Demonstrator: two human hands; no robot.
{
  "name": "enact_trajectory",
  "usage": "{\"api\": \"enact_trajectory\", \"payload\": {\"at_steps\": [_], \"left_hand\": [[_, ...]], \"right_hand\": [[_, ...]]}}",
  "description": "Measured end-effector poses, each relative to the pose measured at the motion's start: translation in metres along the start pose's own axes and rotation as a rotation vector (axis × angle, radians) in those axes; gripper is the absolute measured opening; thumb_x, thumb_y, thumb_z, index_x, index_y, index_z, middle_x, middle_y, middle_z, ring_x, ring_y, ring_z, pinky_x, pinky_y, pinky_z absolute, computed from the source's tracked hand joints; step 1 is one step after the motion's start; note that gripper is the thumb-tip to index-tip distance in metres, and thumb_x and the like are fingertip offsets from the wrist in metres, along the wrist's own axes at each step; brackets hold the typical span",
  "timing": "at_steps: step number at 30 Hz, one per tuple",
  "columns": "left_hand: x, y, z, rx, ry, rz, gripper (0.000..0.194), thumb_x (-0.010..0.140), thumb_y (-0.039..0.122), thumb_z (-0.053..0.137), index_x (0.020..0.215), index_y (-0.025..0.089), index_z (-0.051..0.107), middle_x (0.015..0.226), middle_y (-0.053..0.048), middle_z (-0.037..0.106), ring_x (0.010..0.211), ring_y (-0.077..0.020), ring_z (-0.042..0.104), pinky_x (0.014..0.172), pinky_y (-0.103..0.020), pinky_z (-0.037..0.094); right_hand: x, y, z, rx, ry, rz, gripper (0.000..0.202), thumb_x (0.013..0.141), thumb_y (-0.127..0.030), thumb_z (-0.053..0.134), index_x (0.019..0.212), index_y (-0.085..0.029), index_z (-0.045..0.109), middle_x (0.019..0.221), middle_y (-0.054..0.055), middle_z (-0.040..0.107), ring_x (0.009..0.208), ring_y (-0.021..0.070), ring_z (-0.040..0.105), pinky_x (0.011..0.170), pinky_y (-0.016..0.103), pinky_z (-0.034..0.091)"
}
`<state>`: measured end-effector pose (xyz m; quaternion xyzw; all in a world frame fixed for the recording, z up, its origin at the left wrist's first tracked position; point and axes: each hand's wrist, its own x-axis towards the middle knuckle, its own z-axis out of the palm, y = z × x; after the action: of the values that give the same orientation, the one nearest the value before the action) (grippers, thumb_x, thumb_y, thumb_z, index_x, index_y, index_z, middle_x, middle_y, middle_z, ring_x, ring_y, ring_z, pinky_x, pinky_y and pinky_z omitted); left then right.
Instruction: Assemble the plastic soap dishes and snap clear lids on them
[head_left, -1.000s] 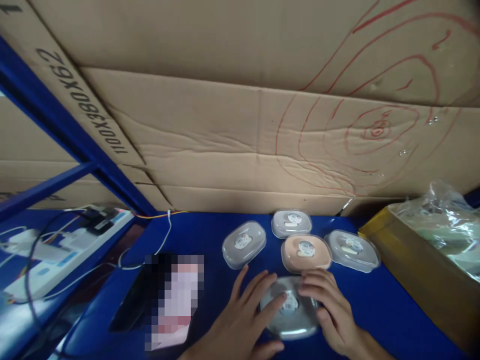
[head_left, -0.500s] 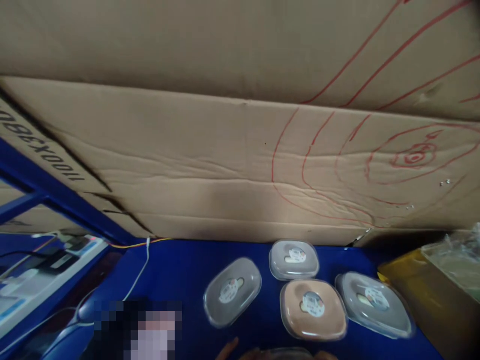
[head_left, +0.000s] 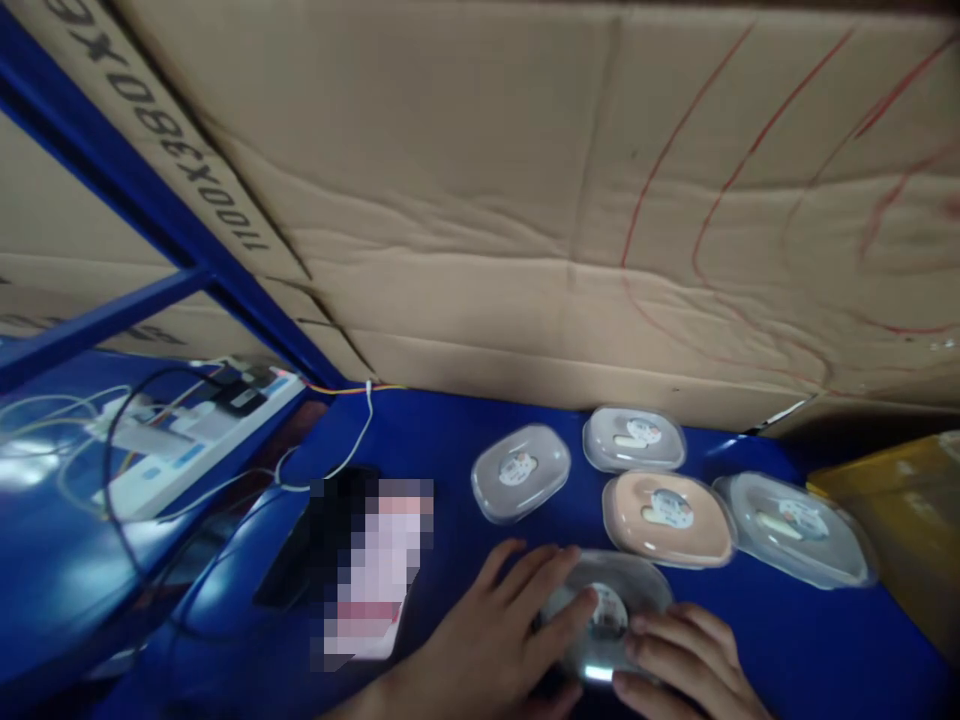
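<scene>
A dark grey lunch box (head_left: 637, 578) with a clear lid and a round label lies at the bottom centre of the head view. My left hand (head_left: 510, 625) grips its left side, fingers spread over the lid and thumb low at the near edge. On the other side, my right hand (head_left: 686, 655) has bent fingers on the lid and right edge. Just beyond are a peach lunch box (head_left: 637, 530), a grey lunch box (head_left: 551, 470) to the left, another grey box (head_left: 600, 430) at the back and a blue-grey box (head_left: 825, 555) to the right.
A blurred-out phone-like thing (head_left: 382, 570) lies left of my hands on the blue table (head_left: 442, 580). Farther left are a white power strip (head_left: 262, 400) and loose cables. A cardboard wall (head_left: 450, 300) closes the back; a brown box (head_left: 915, 520) stands at the right.
The view has tilted down and turned left, so the boxes appear higher and farther right. My hands, earlier barely showing at the bottom edge, are now in view on the dark grey lunch box.
</scene>
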<state>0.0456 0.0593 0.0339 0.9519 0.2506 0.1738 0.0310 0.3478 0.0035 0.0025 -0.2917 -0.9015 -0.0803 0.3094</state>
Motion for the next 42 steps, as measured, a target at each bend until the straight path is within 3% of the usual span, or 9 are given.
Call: {"api": "enact_trajectory", "payload": {"at_steps": [5,9,14,18,23,30,34,37,42], "left_hand": [[0.001,0.009,-0.003,-0.023,-0.005,-0.024,0.058,0.108,0.048,0.054,0.158,0.018,0.052,0.163,-0.018,0.054,0.141,-0.0347,0.059,0.117,-0.057,0.045],[0.002,0.014,-0.001,-0.012,0.006,-0.038,0.057,0.107,0.045,0.053,0.157,0.017,0.052,0.165,-0.019,0.052,0.144,-0.0362,0.057,0.118,-0.058,0.045],[0.000,0.016,0.008,-0.004,-0.021,-0.010,0.065,0.104,0.054,0.058,0.156,0.016,0.050,0.167,-0.025,0.046,0.148,-0.0439,0.052,0.115,-0.062,0.049],[-0.008,0.013,0.017,-0.078,-0.017,-0.031,0.067,0.105,0.060,0.062,0.155,0.019,0.050,0.166,-0.026,0.044,0.150,-0.0448,0.050,0.113,-0.062,0.052],[-0.016,0.009,0.017,-0.224,0.047,-0.082,0.060,0.105,0.049,0.067,0.154,0.020,0.049,0.163,-0.024,0.046,0.150,-0.0379,0.052,0.112,-0.055,0.055],[-0.019,0.009,0.016,-0.173,0.143,-0.015,0.076,0.097,0.046,0.079,0.159,0.021,0.042,0.169,-0.027,0.037,0.159,-0.0400,0.041,0.120,-0.059,0.047],[-0.021,0.013,0.010,-0.018,0.206,0.078,0.054,0.100,0.040,0.075,0.149,0.028,0.056,0.168,-0.015,0.047,0.160,-0.0321,0.038,0.133,-0.058,0.028],[-0.021,0.016,0.005,0.110,0.171,0.175,0.030,0.106,0.043,0.068,0.130,0.025,0.070,0.161,-0.008,0.057,0.155,-0.0259,0.042,0.137,-0.055,0.013],[-0.019,0.020,0.005,0.085,0.120,0.186,0.014,0.109,0.031,0.064,0.111,0.021,0.073,0.149,-0.009,0.067,0.141,-0.0250,0.054,0.131,-0.054,0.023]], "right_hand": [[-0.004,0.001,-0.012,0.041,-0.037,0.089,0.036,0.106,-0.042,0.061,0.134,-0.023,0.075,0.126,0.006,0.077,0.126,0.0248,0.069,0.118,0.040,0.045],[0.002,-0.005,-0.004,0.058,0.038,0.128,0.033,0.101,-0.031,0.061,0.129,-0.019,0.074,0.126,0.010,0.072,0.127,0.0276,0.065,0.114,0.043,0.045],[0.013,-0.012,0.011,0.058,0.039,0.078,0.036,0.099,-0.039,0.066,0.128,-0.018,0.072,0.133,0.013,0.068,0.132,0.0317,0.062,0.117,0.050,0.042],[0.021,-0.013,0.007,0.064,-0.044,0.080,0.051,0.095,-0.044,0.076,0.139,-0.019,0.068,0.141,0.015,0.067,0.146,0.0366,0.056,0.120,0.057,0.044],[0.026,-0.004,-0.007,0.103,-0.185,0.116,0.064,0.097,-0.039,0.077,0.155,-0.020,0.057,0.150,0.015,0.066,0.153,0.0359,0.050,0.119,0.060,0.051],[0.016,0.004,-0.008,0.213,-0.125,0.180,0.065,0.105,-0.053,0.066,0.157,-0.017,0.054,0.148,0.019,0.067,0.143,0.0345,0.062,0.110,0.053,0.059],[0.024,-0.001,-0.008,0.131,-0.140,0.308,0.054,0.105,-0.042,0.067,0.153,-0.020,0.057,0.145,0.016,0.071,0.139,0.0331,0.065,0.113,0.052,0.053],[0.031,-0.010,-0.006,0.052,-0.103,0.406,0.043,0.106,-0.037,0.066,0.146,-0.023,0.061,0.140,0.013,0.074,0.132,0.0320,0.069,0.110,0.051,0.050],[0.032,-0.024,-0.008,-0.016,0.126,0.416,0.027,0.100,-0.020,0.072,0.125,-0.031,0.071,0.100,0.002,0.076,0.092,0.0220,0.073,0.086,0.039,0.051]]}}
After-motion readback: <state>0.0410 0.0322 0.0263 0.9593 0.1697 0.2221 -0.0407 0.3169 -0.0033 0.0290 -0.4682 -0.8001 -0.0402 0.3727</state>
